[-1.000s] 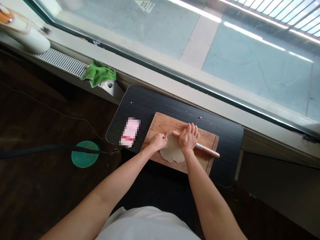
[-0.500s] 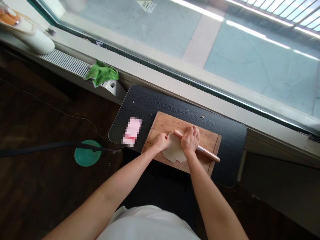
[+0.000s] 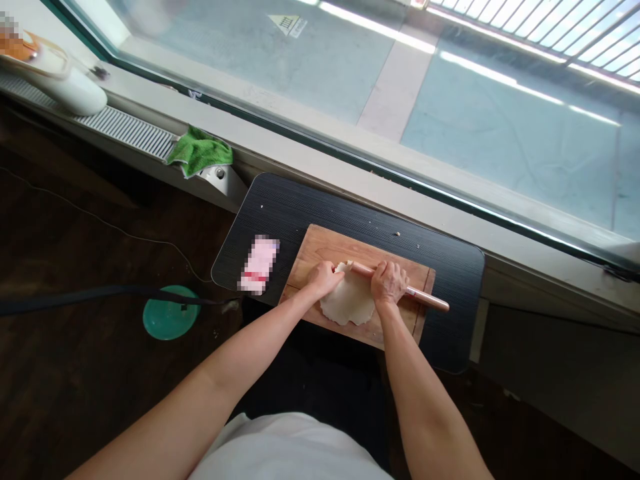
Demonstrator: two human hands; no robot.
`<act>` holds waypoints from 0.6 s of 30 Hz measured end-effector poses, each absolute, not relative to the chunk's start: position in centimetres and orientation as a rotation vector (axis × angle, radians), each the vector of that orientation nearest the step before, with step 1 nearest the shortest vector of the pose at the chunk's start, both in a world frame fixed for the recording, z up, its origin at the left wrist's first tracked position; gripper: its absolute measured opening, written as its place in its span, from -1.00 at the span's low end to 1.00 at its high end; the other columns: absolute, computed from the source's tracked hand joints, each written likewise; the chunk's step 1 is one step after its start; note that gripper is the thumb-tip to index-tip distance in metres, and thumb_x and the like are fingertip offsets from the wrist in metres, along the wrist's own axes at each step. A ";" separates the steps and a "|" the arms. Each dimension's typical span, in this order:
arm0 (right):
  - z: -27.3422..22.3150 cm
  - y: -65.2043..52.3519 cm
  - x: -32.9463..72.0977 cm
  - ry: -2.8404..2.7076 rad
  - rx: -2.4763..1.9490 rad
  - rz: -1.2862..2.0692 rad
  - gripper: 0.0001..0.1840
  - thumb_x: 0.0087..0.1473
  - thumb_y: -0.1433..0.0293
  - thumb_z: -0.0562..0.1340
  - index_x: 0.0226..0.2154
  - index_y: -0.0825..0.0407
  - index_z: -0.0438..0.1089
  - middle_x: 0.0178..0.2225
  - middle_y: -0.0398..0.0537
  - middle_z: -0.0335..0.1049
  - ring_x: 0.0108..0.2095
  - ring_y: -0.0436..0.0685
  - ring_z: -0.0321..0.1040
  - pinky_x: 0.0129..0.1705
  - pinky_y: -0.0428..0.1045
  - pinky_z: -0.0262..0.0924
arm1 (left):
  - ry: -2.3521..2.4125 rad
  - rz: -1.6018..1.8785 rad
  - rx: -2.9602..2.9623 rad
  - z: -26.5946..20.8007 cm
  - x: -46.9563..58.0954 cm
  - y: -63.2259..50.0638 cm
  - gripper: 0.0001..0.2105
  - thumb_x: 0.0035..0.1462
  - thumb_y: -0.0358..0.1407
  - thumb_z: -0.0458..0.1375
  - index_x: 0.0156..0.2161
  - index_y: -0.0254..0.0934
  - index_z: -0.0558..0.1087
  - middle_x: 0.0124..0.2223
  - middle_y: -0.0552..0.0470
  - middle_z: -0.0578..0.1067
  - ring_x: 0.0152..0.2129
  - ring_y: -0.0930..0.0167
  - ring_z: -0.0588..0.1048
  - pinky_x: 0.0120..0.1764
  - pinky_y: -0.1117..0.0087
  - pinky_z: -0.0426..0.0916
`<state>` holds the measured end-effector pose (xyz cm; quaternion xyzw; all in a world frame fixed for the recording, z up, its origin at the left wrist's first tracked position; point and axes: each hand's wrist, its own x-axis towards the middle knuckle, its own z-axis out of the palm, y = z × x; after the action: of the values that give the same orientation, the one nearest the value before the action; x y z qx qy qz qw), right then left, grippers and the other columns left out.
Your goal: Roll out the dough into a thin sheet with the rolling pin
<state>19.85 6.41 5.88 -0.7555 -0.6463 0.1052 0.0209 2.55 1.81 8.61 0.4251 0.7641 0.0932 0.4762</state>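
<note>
While the thin dough (image 3: 347, 303) lies on the wooden board (image 3: 325, 245), the left hand (image 3: 324, 277) pinches its upper left edge, and the right hand (image 3: 390, 283) curls closed over the rolling pin (image 3: 429, 299) at its upper right. Around the board spreads a black table (image 3: 305, 203), bearing a blurred pink item (image 3: 260, 262) on the left.

The dough (image 3: 347, 303) is of cream colour, the rolling pin (image 3: 430, 299) pinkish brown. The board (image 3: 325, 247) shows brown grain; the worktop (image 3: 287, 203) is black, finely streaked.
</note>
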 end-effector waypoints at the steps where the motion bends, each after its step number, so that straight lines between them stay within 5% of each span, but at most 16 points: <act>1: 5.9 6.4 19.9 -2.010 -2.354 0.335 -0.57 0.35 0.34 -0.07 -0.29 0.08 0.46 -0.24 0.20 0.52 -0.17 0.23 0.38 -0.10 0.08 0.07 | 1.866 0.247 1.047 8.5 2.8 1.9 -0.88 0.11 -0.28 0.25 -0.35 -0.30 0.57 -0.33 -0.09 0.63 -0.37 0.27 0.55 -0.39 0.40 0.22; 8: 6.7 7.9 20.3 -1.905 -2.460 0.394 -0.56 0.38 0.28 -0.06 -0.24 0.07 0.48 -0.39 0.09 0.52 -0.44 0.12 0.34 -0.35 0.00 -0.02 | 1.997 0.373 0.968 8.1 2.7 0.9 -0.77 0.33 -0.34 0.04 -0.23 -0.35 0.54 -0.21 -0.11 0.62 -0.29 0.34 0.53 -0.32 0.44 0.23; 18: 4.9 1.4 18.5 -2.260 -2.083 0.307 -0.65 0.32 0.36 0.01 -0.41 0.03 0.41 -0.39 0.05 0.50 -0.30 0.16 0.33 -0.15 0.04 0.02 | 1.863 0.391 0.852 6.7 0.4 -1.5 -0.85 0.08 -0.41 0.24 -0.24 -0.41 0.62 -0.29 -0.08 0.66 -0.37 0.33 0.58 -0.40 0.48 0.31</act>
<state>18.53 1.44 4.93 -0.6741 -0.7314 0.0995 0.0262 0.37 -1.52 6.70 0.3529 0.7716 0.1618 0.5038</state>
